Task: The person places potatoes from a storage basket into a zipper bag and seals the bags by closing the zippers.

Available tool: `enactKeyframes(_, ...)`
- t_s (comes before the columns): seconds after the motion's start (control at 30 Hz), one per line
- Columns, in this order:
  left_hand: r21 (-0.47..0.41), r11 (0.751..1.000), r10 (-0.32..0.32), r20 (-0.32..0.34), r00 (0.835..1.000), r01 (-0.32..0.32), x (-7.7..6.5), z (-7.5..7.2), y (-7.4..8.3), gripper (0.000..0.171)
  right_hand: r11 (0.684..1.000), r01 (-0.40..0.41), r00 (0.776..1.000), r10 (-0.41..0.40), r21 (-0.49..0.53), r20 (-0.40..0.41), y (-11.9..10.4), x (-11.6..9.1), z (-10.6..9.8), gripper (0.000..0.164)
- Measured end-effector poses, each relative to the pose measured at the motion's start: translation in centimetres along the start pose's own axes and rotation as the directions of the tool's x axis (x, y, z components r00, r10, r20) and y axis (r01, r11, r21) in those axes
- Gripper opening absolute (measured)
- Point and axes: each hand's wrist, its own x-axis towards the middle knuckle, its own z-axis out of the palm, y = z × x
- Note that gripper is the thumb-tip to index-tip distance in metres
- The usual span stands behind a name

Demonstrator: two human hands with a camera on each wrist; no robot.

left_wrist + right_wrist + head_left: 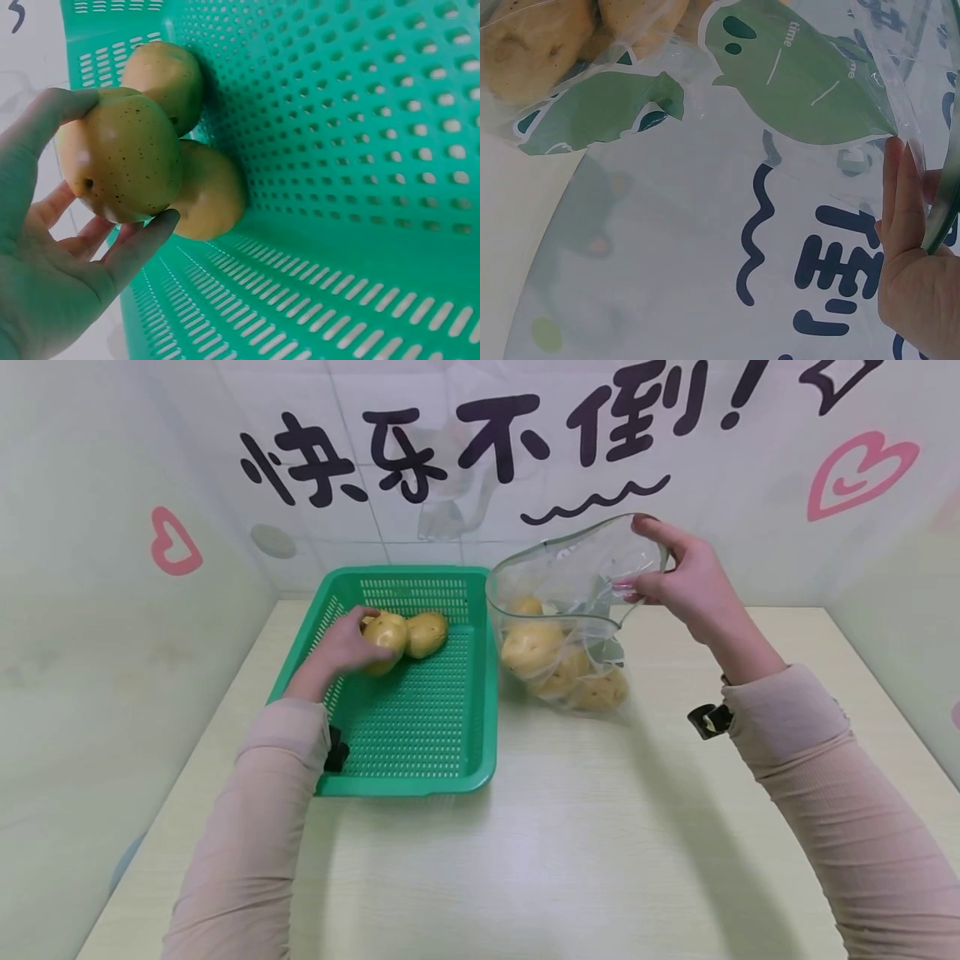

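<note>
My left hand (341, 647) grips a yellow potato (124, 157) with thumb and fingers, inside a green plastic basket (480, 718). Close behind that potato are two others, an upper potato (166, 79) and a lower potato (210, 191); the head view partly hides this group. Right of the basket, a clear zip bag (570, 560) with green printed shapes stands on the table, its mouth wide. Several potatoes (532, 647) lie in the bag. My right hand (693, 581) holds the bag's rim at its right side, thumb and fingers on the plastic.
The pale wooden table (555, 843) carries the basket and bag. A white wall sheet (420, 410) with dark lettering and pink hearts rises just behind them. Side walls (90, 635) stand at left and right. A small black device (710, 721) sits at the right wrist.
</note>
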Motion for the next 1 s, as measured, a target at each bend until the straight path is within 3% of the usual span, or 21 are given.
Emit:
enactKeyframes(0.2,-0.044,0.999,-0.001,-0.045,0.999,-0.001,-0.1,-0.2,0.8,0.075,1.0,0.002,1.0,-0.002,0.004,-0.001,0.0,0.0,0.0,0.075)
enactKeyframes(0.53,-0.135,0.989,-0.079,-0.165,0.983,0.057,-0.1,-0.8,2.2,0.082,1.0,0.006,1.0,-0.006,0.002,-0.002,0.2,0.1,0.0,0.073)
enactKeyframes(0.8,-0.179,0.984,-0.054,-0.226,0.973,0.013,-0.4,-1.5,4.0,0.079,1.0,-0.001,1.0,0.001,-0.02,-0.003,0.1,0.0,-0.1,0.073)
enactKeyframes(1.0,-0.197,0.979,0.005,-0.256,0.967,-0.057,-0.7,-1.7,5.9,0.078,0.999,-0.003,1.0,0.003,-0.038,-0.002,0.0,0.1,-0.1,0.072)
